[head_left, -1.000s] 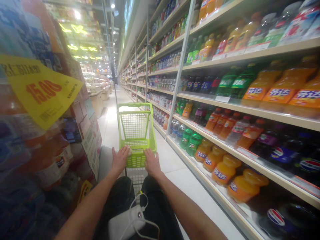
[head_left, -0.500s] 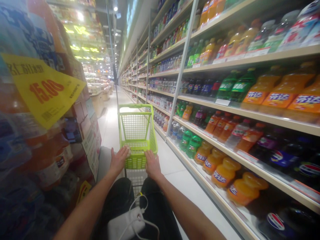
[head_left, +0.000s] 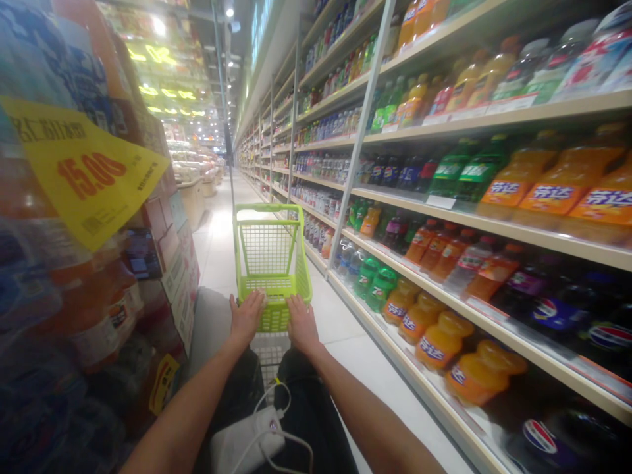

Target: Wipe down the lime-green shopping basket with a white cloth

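Note:
A lime green shopping cart (head_left: pixel 273 247) with a mesh basket stands in the aisle right in front of me. My left hand (head_left: pixel 245 317) rests on the near edge of the basket at its left side, fingers curled over the rim. My right hand (head_left: pixel 301 322) lies on the near edge at its right side, fingers bent over it. The basket looks empty inside. A white power bank (head_left: pixel 247 438) with a cable hangs at my waist.
Shelves of soft drink bottles (head_left: pixel 444 342) run along the right side of the aisle. On the left stands a stacked display with a yellow price sign (head_left: pixel 83 178). The white floor (head_left: pixel 222 237) stretches ahead between them.
The cart and both hands stay together while the view has moved slightly forward along the aisle. My left hand has shifted a little to the right on the rim.

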Motion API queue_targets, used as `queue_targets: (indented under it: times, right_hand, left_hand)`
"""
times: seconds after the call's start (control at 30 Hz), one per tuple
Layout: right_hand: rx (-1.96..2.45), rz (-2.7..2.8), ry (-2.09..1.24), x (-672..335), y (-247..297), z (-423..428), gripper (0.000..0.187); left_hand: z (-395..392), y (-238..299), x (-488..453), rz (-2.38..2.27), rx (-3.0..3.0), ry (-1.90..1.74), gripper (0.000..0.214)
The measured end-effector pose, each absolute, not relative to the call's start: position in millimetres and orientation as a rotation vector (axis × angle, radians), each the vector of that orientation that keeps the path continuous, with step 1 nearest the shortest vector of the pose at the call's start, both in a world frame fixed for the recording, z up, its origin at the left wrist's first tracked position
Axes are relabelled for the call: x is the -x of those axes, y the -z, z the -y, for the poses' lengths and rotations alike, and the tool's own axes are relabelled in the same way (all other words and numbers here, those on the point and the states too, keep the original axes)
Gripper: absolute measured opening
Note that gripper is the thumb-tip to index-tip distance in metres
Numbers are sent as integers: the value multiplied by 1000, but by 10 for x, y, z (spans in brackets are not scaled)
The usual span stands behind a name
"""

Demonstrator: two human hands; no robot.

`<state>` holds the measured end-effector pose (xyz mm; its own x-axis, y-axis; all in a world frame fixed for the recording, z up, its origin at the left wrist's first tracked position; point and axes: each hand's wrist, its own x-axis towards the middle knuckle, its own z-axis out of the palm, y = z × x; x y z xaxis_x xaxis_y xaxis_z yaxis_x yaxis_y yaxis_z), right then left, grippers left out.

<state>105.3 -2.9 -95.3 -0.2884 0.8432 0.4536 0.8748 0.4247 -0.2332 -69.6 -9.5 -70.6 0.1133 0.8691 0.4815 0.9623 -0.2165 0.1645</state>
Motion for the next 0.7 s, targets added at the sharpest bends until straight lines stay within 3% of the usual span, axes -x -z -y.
queue_targets:
  times: [0.23, 0.7]
  right_hand:
    - [1433, 2199, 70, -1034, 940, 43, 64]
    - [1548, 2281, 149, -1205, 921, -81, 70]
  left_hand:
    - [47, 723, 1011, 1817, 2129, 769, 35]
    - [7, 495, 785, 1795, 2244, 589, 24]
